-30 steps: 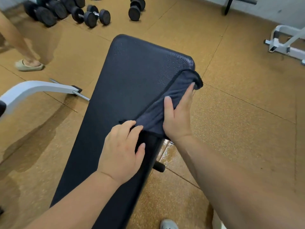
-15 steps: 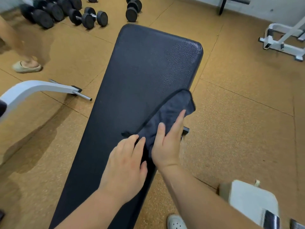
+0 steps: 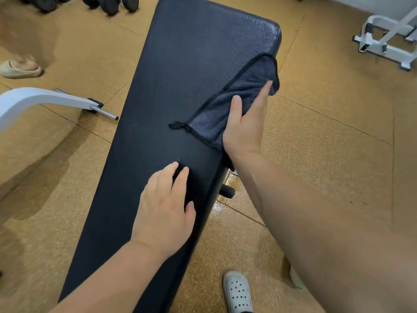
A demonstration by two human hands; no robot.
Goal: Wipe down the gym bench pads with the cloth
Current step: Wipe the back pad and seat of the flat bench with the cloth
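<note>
Cloth (image 3: 225, 109) and right hand (image 3: 246, 125) slid back up the bench pad's (image 3: 180, 86) right edge toward its far corner, left hand (image 3: 164, 213) now off the cloth: pad looks stiff, heavy, won't shift; cloth soft, limp, light, best pinned under straight fingers as the right hand does now; left hand flat on mid-pad, holding nothing.

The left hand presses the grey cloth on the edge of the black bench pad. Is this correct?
No. It is the right hand that presses the grey cloth on the edge of the black bench pad; the head view shows the left hand bare on the pad.
</note>
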